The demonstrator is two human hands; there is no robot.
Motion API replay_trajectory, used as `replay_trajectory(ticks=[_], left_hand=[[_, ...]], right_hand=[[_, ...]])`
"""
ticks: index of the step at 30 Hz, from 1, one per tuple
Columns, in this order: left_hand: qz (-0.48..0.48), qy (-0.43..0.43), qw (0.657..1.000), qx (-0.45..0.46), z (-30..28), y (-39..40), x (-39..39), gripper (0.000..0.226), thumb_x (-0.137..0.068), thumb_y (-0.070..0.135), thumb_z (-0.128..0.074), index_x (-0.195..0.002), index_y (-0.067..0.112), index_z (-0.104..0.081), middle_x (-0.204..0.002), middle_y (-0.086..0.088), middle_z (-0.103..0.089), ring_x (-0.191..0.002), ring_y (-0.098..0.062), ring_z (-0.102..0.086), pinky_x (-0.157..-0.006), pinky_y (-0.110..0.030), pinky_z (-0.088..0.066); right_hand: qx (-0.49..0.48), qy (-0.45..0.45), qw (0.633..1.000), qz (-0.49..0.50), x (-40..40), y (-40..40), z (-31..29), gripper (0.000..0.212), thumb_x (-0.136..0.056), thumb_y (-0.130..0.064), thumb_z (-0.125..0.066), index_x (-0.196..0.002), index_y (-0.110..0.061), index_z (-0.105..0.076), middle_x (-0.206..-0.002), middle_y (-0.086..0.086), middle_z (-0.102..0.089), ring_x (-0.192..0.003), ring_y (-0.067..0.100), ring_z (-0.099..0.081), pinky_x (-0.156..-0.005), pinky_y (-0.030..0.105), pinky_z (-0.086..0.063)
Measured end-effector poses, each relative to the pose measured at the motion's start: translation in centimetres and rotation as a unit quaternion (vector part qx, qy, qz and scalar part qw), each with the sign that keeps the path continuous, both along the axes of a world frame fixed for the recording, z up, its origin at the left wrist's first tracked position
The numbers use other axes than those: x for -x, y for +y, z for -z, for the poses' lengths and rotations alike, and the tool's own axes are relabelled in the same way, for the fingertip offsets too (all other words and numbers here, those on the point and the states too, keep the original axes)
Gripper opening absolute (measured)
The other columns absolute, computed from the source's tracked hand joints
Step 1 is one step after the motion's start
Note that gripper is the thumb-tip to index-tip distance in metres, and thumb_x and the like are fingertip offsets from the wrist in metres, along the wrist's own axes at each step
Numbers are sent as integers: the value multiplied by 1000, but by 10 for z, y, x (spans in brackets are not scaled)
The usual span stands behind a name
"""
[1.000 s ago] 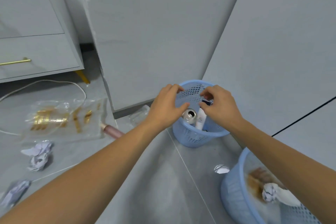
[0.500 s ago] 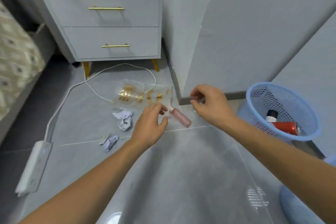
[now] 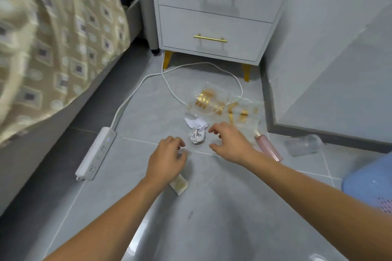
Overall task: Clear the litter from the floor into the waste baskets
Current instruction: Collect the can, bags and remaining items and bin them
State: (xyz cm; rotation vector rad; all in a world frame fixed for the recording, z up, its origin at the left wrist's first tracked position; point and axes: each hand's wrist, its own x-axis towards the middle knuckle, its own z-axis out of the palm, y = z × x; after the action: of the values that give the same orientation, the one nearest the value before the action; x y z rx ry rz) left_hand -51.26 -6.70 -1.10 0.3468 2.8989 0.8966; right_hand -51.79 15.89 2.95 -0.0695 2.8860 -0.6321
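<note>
Both hands reach for crumpled paper (image 3: 197, 135): right hand (image 3: 230, 144) spread empty, left hand (image 3: 167, 160) grip unclear.

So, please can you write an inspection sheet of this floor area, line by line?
Surface: grey tiled floor, small dark smudge.
Job's things: crumpled white paper ball; clear plastic wrapper with gold print; pink tube; clear plastic bottle; small beige packet; blue plastic basket.
Clutter: nothing seen.
Hands: left hand curled over the packet; right hand open beside the paper ball.
Cables: white power strip, white cord.
Surroundings: grey drawer cabinet, patterned bedspread.
</note>
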Motion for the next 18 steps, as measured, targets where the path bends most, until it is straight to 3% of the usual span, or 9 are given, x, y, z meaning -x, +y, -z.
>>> replay_trajectory(ticks=[3, 8, 13, 18], left_hand=[[-34, -13, 999, 41, 19, -9, -2, 19, -95, 40, -59, -102, 25, -68, -101, 5, -58, -106, -19, -57, -72, -34, -50], [-43, -21, 997, 56, 40, -13, -5, 38, -93, 34, -60, -131, 36, -58, -121, 8, -48, -114, -17, -53, -70, -30, -44], [-26, -32, 993, 107, 47, -5, 8, 46, -93, 40, -61, -136, 41, -48, -122, 4, -43, -114, -21, -48, -76, -37, -52], [-29, -33, 993, 106, 56, 5, 9, 22, -99, 40, -54, -119, 32, -53, -116, 3, -47, -110, -24, -50, -70, -37, -49]], right_hand=[[-6, -4, 999, -43, 22, -16, 31, 56, -86, -33, -71, -138, -27, -51, -131, 2, -50, -119, 30, -54, -94, 43, -49], [-10, 12, 994, -105, 45, -37, 73, 67, -85, -33, -70, -148, -32, -44, -145, -5, -42, -132, 29, -36, -102, 44, -48], [-7, 29, 990, -138, 33, -35, 96, 39, -90, -25, -67, -128, -25, -61, -125, -3, -52, -122, 26, -45, -90, 41, -51], [7, 43, 991, -123, 15, -15, 100, 36, -88, -25, -72, -123, -23, -65, -121, -4, -53, -111, 23, -48, -89, 37, -49]])
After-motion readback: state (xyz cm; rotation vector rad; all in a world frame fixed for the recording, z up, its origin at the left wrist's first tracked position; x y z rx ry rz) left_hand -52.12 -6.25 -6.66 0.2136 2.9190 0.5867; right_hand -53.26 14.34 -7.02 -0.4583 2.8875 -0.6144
